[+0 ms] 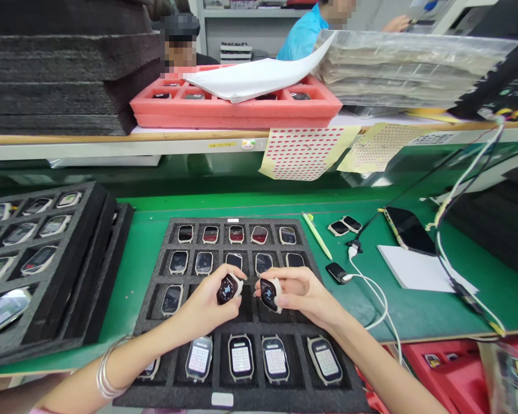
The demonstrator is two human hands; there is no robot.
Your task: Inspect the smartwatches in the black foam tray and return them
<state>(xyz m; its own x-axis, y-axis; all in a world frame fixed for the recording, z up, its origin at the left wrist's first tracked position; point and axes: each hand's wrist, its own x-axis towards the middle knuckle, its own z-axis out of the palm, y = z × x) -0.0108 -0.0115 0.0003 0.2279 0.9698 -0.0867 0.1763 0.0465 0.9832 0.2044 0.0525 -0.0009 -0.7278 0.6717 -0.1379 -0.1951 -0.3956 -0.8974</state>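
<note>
My left hand (218,296) grips a smartwatch case (228,288) without a strap, its dark round dial lit. In my right hand (300,292) is a second smartwatch case (269,294), tilted, its dark screen also lit. Both hands hover over the middle of a black foam tray (155,313), a short gap between the two watches. Rows of watch cases sit in the tray's pockets. Those in the front row, such as one watch (240,355), show bright white screens, while the back rows look dark. My forearms hide part of the tray.
Stacked foam trays with watches (82,247) stand at the left. To the right lie a green pen (317,236), two watch cases (344,226), a charger with white cable (337,272), a phone (410,230) and white paper (423,269). A shelf holds a red foam tray (237,115). Two people are beyond.
</note>
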